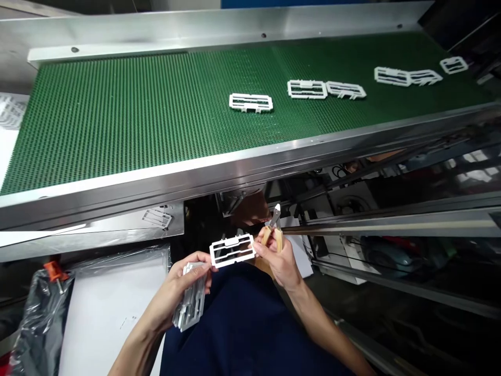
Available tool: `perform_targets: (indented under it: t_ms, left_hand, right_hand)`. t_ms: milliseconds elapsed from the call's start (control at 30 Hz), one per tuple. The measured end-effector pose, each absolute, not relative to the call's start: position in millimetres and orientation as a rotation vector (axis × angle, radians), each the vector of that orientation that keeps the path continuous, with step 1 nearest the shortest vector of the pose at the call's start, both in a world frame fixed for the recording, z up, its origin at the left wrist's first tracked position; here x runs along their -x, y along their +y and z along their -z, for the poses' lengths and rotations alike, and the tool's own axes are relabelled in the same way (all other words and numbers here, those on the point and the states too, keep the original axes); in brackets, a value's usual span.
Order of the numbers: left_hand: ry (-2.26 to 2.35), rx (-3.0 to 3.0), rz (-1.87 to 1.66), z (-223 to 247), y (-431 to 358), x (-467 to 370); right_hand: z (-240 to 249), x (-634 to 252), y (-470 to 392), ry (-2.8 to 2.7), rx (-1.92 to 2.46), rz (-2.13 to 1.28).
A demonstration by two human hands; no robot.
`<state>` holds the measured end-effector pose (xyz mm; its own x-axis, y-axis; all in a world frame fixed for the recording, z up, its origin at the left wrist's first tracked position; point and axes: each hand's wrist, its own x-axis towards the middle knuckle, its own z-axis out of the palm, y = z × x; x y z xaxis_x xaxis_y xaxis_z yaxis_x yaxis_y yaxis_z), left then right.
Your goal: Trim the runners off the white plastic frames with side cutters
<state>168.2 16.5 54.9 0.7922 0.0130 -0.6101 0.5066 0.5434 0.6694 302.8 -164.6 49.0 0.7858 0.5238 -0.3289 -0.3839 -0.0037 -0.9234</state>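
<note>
My left hand [193, 277] is closed around a stack of white plastic frames [191, 303], and its fingertips reach the left end of a single white frame [232, 250]. My right hand [279, 258] pinches the right end of that single frame between thumb and finger. The same hand also holds cutting pliers [275, 230] with yellowish handles, their tip pointing up. Beyond my hands, several more white frames lie on a green conveyor belt [129, 120], the closest of them [251, 102] near its middle.
The belt's metal edge [235, 163] runs across in front of my hands. At lower left are a metal shelf with a frame [157, 218] on it, a plastic-lined box [113, 308] and an orange-handled tool [56, 272]. Metal rails [410, 228] stand at right.
</note>
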Motion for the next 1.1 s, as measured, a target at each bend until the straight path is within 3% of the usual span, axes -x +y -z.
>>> perform_targets:
  t_ms: [1100]
  left_hand:
    - [0.708, -1.295, 0.161, -48.7, 13.1, -176.4]
  right_hand:
    - [-55.4, -310.6, -159.1, -0.171, 1.336, -0.825]
